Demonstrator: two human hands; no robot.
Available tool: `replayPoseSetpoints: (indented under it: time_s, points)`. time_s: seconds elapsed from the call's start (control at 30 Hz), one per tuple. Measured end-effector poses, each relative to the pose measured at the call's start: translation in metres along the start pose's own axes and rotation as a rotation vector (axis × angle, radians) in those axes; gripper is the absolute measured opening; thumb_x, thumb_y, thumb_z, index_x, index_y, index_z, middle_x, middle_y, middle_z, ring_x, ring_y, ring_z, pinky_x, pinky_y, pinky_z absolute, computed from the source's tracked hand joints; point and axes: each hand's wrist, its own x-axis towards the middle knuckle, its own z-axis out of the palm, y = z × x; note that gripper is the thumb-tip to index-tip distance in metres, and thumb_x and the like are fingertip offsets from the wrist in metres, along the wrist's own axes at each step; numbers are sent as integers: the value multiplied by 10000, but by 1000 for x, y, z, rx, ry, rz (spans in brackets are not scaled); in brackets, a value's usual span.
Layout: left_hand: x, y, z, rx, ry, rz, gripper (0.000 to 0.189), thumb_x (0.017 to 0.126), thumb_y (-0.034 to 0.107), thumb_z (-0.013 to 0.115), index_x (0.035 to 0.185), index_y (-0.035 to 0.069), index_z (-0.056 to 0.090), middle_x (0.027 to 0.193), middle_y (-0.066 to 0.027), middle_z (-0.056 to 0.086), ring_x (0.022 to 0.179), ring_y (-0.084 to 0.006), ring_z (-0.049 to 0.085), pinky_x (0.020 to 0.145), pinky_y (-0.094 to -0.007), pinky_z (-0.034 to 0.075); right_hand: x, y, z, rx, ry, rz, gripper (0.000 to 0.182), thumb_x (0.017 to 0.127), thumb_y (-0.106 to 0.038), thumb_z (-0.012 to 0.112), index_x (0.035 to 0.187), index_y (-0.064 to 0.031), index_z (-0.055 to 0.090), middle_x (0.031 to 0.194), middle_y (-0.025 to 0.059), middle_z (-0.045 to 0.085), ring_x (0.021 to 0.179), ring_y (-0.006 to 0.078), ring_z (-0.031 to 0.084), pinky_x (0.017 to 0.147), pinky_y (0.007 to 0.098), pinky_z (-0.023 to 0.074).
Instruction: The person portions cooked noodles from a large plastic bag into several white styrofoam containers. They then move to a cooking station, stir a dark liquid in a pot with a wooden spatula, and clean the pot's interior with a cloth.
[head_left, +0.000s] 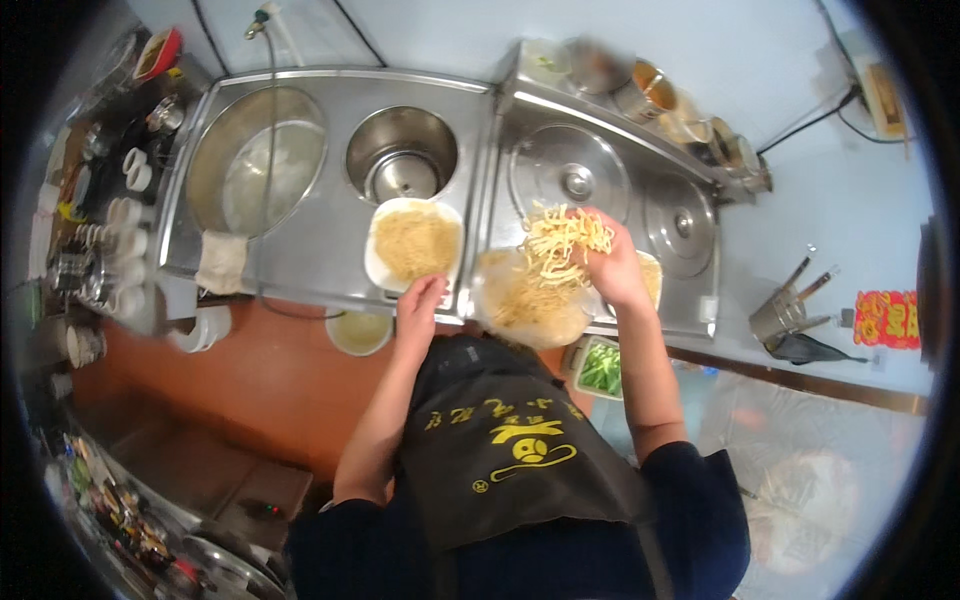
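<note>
My right hand (619, 266) is closed around a loose bunch of pale yellow noodles (564, 244), raised over a clear plastic bag (495, 289) holding more noodles. The bag rests at the counter's front edge. My left hand (421, 304) is at the near side of a white tray (372, 262), fingers close together; whether they grip its rim cannot be made out. A tan, fine-textured food (416, 244), perhaps thin noodles, fills the tray. Behind my right wrist, a second pale container (651, 274) is partly hidden.
A large round basin (277, 172) with cloudy liquid and a deep steel pot well (401, 154) are set in the steel counter. Two lids (576, 180) (682, 223) lie to the right. A hose (270, 150) crosses the basin. Leafy greens (601, 367) sit in a tub below the edge.
</note>
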Motion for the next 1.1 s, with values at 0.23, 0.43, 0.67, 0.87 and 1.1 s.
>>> replayPoseSetpoints:
  time_s: [0.23, 0.43, 0.67, 0.87, 1.1]
  points:
    - [43, -28, -83, 340, 325, 192, 555, 842, -35, 634, 1368, 43, 473, 1169, -86, 597, 1034, -167, 582, 868, -322, 482, 85, 72, 106, -161, -180, 136, 364, 826, 35, 623, 1187, -7, 612, 1034, 67, 693, 931, 142, 650, 844, 294, 534]
    - [81, -15, -80, 836, 71, 478, 1035, 707, 43, 778, 1565, 60, 200, 1532, -252, 294, 1430, -432, 290, 1151, -488, 303, 138, 217, 165, -708, -94, -69, 468, 788, -134, 710, 1211, 35, 603, 1161, 231, 645, 1111, 354, 631, 903, 408, 528]
    - [119, -54, -81, 1090, -76, 509, 1087, 643, 128, 840, 1558, 96, 254, 1560, -234, 260, 1453, -433, 242, 1170, -541, 237, 125, 207, 175, -839, 31, -54, 714, 769, -203, 746, 1387, -18, 438, 1327, 265, 464, 1170, 436, 543, 941, 448, 507]
    - [125, -58, -91, 1156, -86, 504, 1065, 673, 270, 841, 1567, 163, 270, 1575, -209, 255, 1473, -399, 224, 1160, -573, 216, 119, 205, 154, -919, 61, -76, 576, 825, -206, 725, 1350, -61, 536, 1334, 259, 497, 1215, 405, 519, 975, 428, 495]
    - [139, -22, -81, 1098, -252, 574, 929, 743, 281, 800, 1538, 135, 343, 1577, -230, 254, 1455, -427, 248, 1164, -545, 236, 120, 247, 157, -790, 119, -194, 627, 880, -270, 697, 1423, -39, 486, 1408, 275, 471, 1291, 435, 456, 1079, 450, 410]
